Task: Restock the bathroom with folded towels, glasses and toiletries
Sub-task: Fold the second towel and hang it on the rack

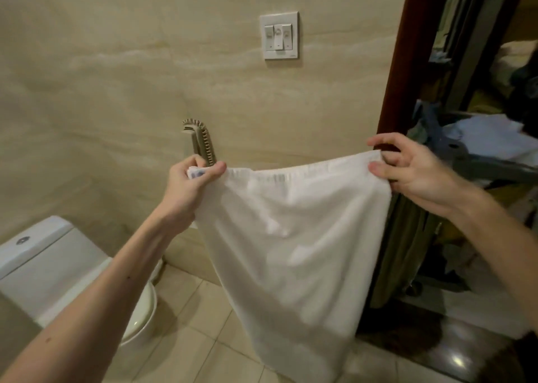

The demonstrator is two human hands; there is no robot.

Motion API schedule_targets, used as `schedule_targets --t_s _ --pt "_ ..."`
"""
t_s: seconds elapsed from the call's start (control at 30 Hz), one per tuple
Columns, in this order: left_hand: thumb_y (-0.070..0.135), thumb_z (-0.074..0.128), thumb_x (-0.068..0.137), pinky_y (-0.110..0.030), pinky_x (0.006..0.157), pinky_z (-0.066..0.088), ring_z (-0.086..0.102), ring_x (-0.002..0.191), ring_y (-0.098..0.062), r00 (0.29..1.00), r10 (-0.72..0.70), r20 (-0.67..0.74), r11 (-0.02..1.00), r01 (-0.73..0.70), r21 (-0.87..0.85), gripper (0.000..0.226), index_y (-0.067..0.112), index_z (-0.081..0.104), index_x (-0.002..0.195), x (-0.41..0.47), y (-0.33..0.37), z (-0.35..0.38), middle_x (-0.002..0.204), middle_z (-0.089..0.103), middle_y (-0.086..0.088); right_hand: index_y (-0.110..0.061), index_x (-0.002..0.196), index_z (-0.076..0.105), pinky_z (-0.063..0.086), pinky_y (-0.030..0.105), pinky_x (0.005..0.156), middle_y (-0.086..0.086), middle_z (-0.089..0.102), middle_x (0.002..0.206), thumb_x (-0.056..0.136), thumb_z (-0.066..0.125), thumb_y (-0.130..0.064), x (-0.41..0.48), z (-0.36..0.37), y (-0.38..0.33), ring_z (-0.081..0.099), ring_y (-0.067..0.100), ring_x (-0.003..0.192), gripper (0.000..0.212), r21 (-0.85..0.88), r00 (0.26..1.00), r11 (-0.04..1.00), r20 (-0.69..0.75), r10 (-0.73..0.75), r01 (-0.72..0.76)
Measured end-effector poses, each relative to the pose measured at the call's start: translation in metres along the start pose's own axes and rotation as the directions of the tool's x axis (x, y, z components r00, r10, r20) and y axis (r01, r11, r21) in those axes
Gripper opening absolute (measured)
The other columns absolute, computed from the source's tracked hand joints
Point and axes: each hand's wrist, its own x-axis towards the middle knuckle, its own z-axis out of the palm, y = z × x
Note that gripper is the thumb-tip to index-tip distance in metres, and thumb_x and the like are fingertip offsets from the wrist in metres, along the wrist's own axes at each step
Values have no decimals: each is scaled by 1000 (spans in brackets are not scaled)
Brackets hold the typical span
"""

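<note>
Centre of frame: a plain white cloth towel [291,237] hangs spread out, held up by its top edge; the lower part drops toward the lower centre, in front of the beige tiled floor [203,324]; left hand [189,179], mid-left, grips the towel's left top corner bunched in curled fingers, thumb over the cloth; right hand [407,167], mid-right, pinches the right top corner between thumb and fingertips, the other fingers loosely spread; both forearms bare. Behind: beige marble-look wall [116,77]; white three-rocker switch plate [279,35] at upper centre; ribbed metal hose loop [201,141] just above the left hand; white ceramic toilet [58,266] lower left; dark wooden door frame [407,62] upper right.
</note>
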Motion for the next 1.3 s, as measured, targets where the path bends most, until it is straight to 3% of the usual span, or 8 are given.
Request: schedule_targets --t_s 0.13,0.27,0.37,0.57,0.67,0.93,1.1,1.3 --pt "50 81 60 -26 61 43 54 63 -8 975 -2 224 1000 -3 20 34 30 71 86 -35 -1 30 69 62 5 -22 118 53 56 25 65 0 75 89 74 70 -16 -17 36 6 71 14 82 48 122 990 992 141 6 -23" --pt "37 83 77 -12 69 40 54 69 12 825 -64 561 971 -79 227 54 24 66 127 -57 1 66 66 63 25 -19 116 50 55 24 61 4 74 87 75 69 -12 -25 65 10 70 16 78 45 183 970 983 242 -16 -30" --pt "27 75 88 -13 56 35 45 58 6 731 -114 673 953 -110 282 16 12 72 94 -61 -1 84 61 54 21 -20 111 50 54 24 60 3 73 85 74 70 -13 -25 72 15 70 16 75 43 186 968 982 250 -26 -22" --pt "35 69 90 -33 63 45 59 72 -18 790 -80 607 994 19 107 41 -6 65 89 -61 10 82 79 67 -5 -21 120 46 57 28 69 6 73 100 50 92 -45 -32 63 49 70 21 88 87 308 984 946 173 54 -106" --pt "34 70 87 -38 67 45 59 75 -24 805 -58 590 998 46 36 43 -8 63 86 -57 17 82 81 65 -13 -21 133 48 55 42 93 2 69 121 39 97 -51 -54 85 95 66 21 112 111 105 932 957 276 234 -271" --pt "37 70 90 -27 58 46 59 59 -20 858 -136 495 985 168 -22 35 3 63 82 -32 26 82 69 61 -8 -41 116 55 52 28 98 -13 66 113 80 80 -35 -81 125 130 61 3 106 44 -252 731 857 448 515 -449" --pt "41 78 83 -28 66 49 57 62 -11 919 -384 95 912 393 -116 30 19 58 91 -6 -41 94 75 61 2 -9 131 58 45 50 107 12 69 123 66 85 -52 -93 130 139 65 30 117 82 45 568 652 540 622 -757" --pt "37 76 85 -33 77 51 63 80 -14 754 -567 332 783 618 -66 46 22 53 122 -37 -123 77 88 65 -2 -6 125 65 50 44 97 19 67 124 83 66 -44 -83 121 128 66 33 113 57 457 684 509 467 560 -729"
